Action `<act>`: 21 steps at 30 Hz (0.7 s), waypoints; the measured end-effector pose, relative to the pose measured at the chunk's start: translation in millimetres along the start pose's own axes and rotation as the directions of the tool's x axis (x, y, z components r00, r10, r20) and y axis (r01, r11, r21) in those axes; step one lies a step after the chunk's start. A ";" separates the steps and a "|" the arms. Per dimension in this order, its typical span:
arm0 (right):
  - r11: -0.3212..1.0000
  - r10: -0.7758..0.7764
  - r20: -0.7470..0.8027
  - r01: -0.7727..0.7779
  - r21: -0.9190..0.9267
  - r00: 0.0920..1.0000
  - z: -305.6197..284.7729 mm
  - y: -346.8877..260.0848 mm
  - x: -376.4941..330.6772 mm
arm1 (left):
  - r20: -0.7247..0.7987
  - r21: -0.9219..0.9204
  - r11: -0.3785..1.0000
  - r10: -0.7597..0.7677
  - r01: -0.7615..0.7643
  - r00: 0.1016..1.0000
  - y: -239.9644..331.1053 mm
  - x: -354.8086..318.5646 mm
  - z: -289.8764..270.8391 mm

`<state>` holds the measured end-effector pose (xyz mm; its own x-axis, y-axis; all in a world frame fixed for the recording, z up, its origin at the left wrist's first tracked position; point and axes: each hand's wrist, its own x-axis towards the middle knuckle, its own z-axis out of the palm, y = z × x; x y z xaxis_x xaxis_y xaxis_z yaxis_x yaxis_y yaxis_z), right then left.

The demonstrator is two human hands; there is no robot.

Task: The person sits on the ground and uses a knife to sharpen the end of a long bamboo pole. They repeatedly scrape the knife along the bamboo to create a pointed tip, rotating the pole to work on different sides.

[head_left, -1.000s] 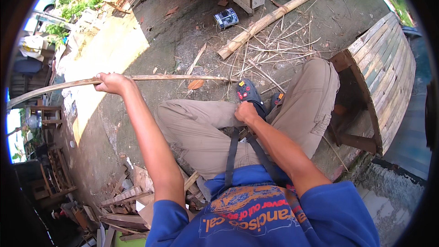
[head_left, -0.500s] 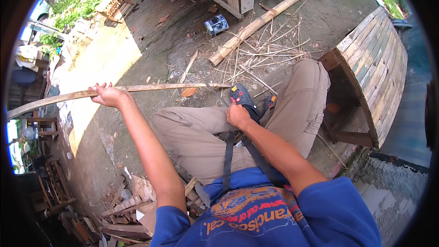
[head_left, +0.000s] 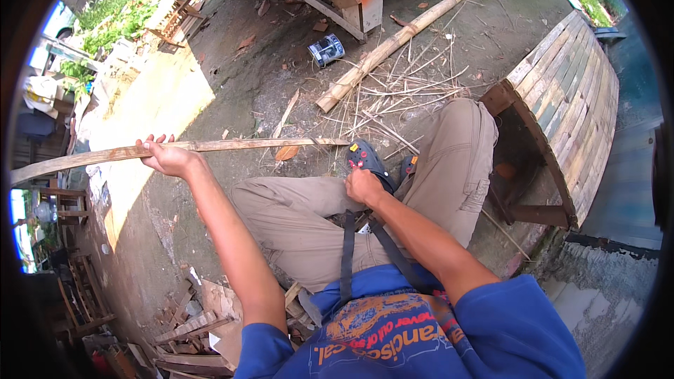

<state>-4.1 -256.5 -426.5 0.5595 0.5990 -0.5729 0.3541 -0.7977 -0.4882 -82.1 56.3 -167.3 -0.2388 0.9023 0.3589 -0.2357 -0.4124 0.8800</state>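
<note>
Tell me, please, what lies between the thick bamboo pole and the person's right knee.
In the head view, thin pale strips lie scattered between the thick pole and the right knee.

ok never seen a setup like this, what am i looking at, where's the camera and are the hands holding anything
There is no machine here: these are a person's own bare hands. The camera is worn on the head and looks down, so you see roughly what the wearer sees; its wide lens bends straight edges.

The left hand holds a long, pale strip that runs across to near the shoe. The right hand is closed beside that shoe; whether it grips anything is hidden.

On the ground beyond lie a pole, a can, a leaf and scattered shavings.
</note>
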 end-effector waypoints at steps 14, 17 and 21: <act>0.998 -0.028 0.000 0.028 0.062 1.000 -19.2 -15.6 -25.9 | 0.037 -0.097 0.995 -0.024 0.027 0.999 -1.5 9.0 -18.6; 0.981 -0.125 -0.049 0.131 0.141 0.991 -33.8 -48.0 -40.6 | 0.027 -0.089 0.995 -0.040 0.042 0.999 -4.8 6.9 -26.5; 0.995 -0.017 -0.076 0.024 0.100 0.997 7.8 -14.4 -14.1 | 0.026 -0.086 0.995 -0.038 0.041 0.999 2.7 2.0 -8.3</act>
<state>-22.9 -253.0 -416.5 0.6088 0.6050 -0.5131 0.2910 -0.7720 -0.5651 -91.0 55.9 -166.8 -0.2046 0.9205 0.3329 -0.3257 -0.3847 0.8636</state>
